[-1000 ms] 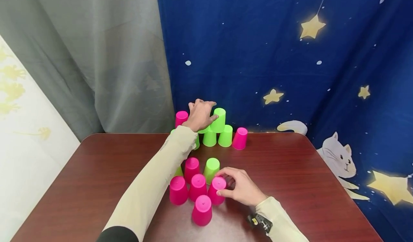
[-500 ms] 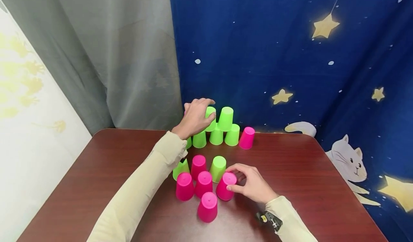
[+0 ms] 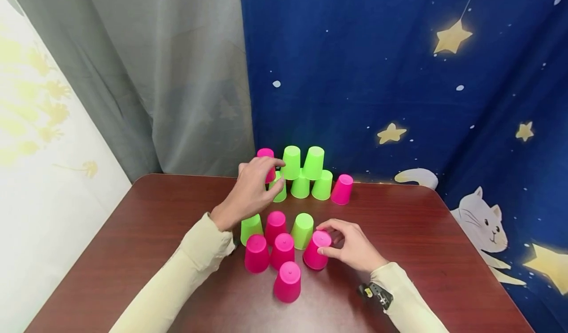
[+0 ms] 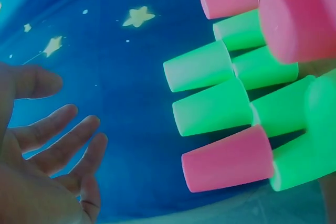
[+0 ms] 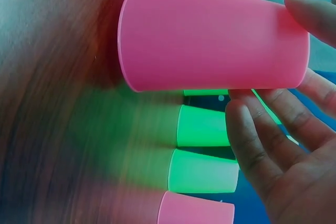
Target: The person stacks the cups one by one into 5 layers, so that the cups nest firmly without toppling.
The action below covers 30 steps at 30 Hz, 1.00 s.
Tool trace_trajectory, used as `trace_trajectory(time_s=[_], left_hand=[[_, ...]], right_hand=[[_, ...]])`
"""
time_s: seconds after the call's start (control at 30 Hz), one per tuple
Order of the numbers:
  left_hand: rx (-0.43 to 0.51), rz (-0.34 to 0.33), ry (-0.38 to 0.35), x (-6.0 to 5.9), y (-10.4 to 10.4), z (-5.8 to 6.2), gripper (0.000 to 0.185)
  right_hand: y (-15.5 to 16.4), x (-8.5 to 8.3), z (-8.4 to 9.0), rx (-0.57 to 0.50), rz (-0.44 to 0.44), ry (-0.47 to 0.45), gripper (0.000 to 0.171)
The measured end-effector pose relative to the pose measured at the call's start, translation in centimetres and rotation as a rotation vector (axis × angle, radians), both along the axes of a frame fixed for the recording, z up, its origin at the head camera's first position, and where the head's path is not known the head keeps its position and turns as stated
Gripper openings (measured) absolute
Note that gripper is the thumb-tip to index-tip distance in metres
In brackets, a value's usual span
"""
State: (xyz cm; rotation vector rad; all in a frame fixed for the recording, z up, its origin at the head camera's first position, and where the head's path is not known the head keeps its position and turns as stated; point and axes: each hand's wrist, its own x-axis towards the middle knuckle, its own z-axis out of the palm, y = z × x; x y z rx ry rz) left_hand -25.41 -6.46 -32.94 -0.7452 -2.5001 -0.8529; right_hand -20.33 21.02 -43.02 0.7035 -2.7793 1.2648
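My left hand (image 3: 250,187) hovers over the table before the back stack, thumb and fingers apart, holding nothing. Its spread fingers (image 4: 63,145) are seen in the left wrist view, away from the cups. At the front right, my right hand (image 3: 352,246) pinches an upside-down pink cup (image 3: 314,256) near its top, with the thumb (image 5: 315,17) on one side. The back stack has a lower row of green cups (image 3: 322,185). On it stand a pink cup (image 3: 265,152) and two green cups (image 3: 291,163). My left hand hides part of its left side.
Upside-down pink cups (image 3: 257,255) and two green cups (image 3: 303,232) stand grouped on the brown table (image 3: 399,234). One pink cup (image 3: 287,283) is nearest me. Another pink cup (image 3: 342,190) ends the back row. A blue curtain (image 3: 337,76) hangs behind.
My left hand has drawn back from the stack toward me, uncovering the upper cups. The pinched pink cup has shifted slightly right, away from its neighbour. The head view has turned slightly left.
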Motion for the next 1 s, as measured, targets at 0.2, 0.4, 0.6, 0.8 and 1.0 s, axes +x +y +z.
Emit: trace_trajectory(time_s=[0.2, 0.4, 0.6, 0.8, 1.0], left_hand=[[0.04, 0.033, -0.05, 2.9, -2.4, -1.9, 0.036], [0.039, 0.059, -0.079, 5.0, -4.2, -5.1, 0.033], [0.053, 0.059, -0.119, 6.5, -4.4, -8.3, 0.034], [0.086, 0.064, -0.186, 7.2, -4.2, -9.8, 0.041], [0.071, 0.075, -0.222, 7.6, -4.1, -10.6, 0.045]], right_hand=[[0.6, -0.4, 0.1, 0.004, -0.017, -0.013, 0.046], [1.6, -1.0, 0.2, 0.024, -0.023, -0.008, 0.046], [2.2, -1.5, 1.1, 0.054, -0.019, 0.009, 0.046], [2.4, -2.1, 2.4, 0.076, -0.029, 0.01, 0.049], [2.3, -3.1, 3.3, 0.08, -0.022, 0.027, 0.048]])
